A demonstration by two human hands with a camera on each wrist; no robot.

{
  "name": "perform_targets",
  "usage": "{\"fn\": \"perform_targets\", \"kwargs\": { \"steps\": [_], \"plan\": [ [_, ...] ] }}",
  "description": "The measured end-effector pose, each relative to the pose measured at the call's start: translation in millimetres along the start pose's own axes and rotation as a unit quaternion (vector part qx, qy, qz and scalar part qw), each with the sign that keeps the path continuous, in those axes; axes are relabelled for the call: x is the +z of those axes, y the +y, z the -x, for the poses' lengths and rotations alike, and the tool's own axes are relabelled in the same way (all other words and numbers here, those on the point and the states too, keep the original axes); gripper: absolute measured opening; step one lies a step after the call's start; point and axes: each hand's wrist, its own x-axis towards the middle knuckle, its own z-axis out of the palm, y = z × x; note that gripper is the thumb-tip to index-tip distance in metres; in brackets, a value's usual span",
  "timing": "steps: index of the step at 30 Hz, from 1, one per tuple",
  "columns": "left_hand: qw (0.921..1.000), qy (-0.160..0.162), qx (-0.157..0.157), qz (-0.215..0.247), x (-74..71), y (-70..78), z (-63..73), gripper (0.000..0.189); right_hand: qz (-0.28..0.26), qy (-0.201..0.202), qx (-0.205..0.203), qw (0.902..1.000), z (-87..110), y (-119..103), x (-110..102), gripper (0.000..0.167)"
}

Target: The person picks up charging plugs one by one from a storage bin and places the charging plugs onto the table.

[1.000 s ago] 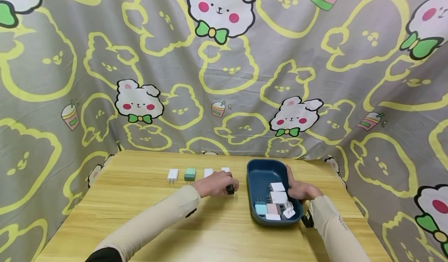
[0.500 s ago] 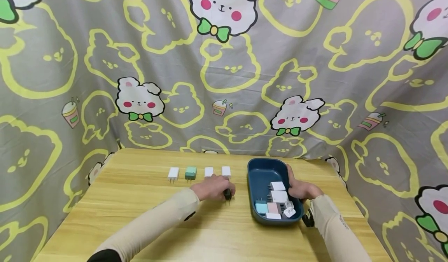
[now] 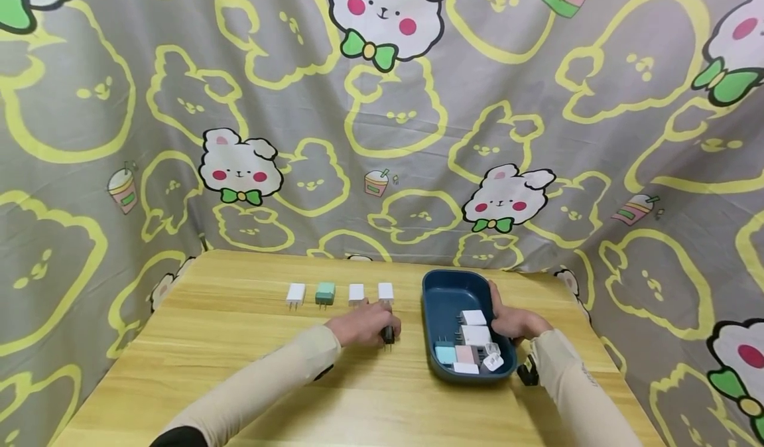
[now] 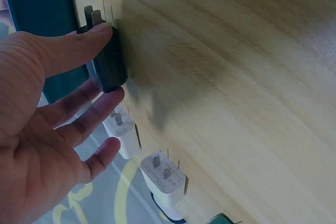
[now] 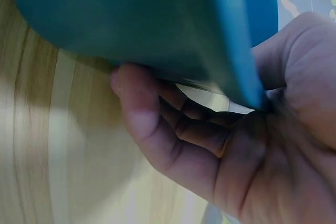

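My left hand point(image 3: 364, 324) pinches a black plug charger point(image 4: 110, 61) between thumb and fingers, low over the table, its prongs pointing toward me. Just behind that hand, a row of plug adapters lies on the wood: a white charger point(image 3: 295, 293), a green charger point(image 3: 325, 292), a second white charger point(image 3: 356, 292) and a third white charger point(image 3: 386, 291). At the right, my right hand point(image 3: 516, 322) grips the side wall of a dark blue bin point(image 3: 438, 301), thumb over the rim and fingers underneath in the right wrist view.
Inside the bin, toward its near end, lie several chargers: white ones point(image 3: 475, 335), a light blue one point(image 3: 445, 355), a pink one point(image 3: 465, 355) and a clear-white piece point(image 3: 492, 359). A patterned grey curtain point(image 3: 412, 168) hangs behind and beside the wooden table point(image 3: 358, 400).
My left hand has shifted slightly left and nearer to me with the black charger, uncovering the rightmost white charger. The right hand stays on the bin.
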Motion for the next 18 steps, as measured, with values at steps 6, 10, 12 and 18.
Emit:
{"fn": "perform_targets", "kwargs": {
  "steps": [6,10,12,18],
  "plan": [
    [0.9999,0.004,-0.001,0.016,2.1,1.3,5.1,0.034,-0.037,0.002,-0.025,0.999,0.8,5.5,0.6,0.1],
    [0.9997,0.005,0.001,0.023,-2.8,1.5,7.2,0.036,-0.08,-0.004,-0.047,0.9956,6.2,8.5,-1.2,0.093],
    [0.9996,0.011,0.002,0.024,-6.7,1.6,7.3,0.038,-0.108,-0.01,-0.054,0.9926,9.5,11.2,-3.8,0.088],
    [0.998,0.035,0.011,0.051,-17.0,7.7,7.6,0.04,-0.142,-0.018,-0.053,0.9883,15.5,23.9,-8.6,0.081]
  ]
}}
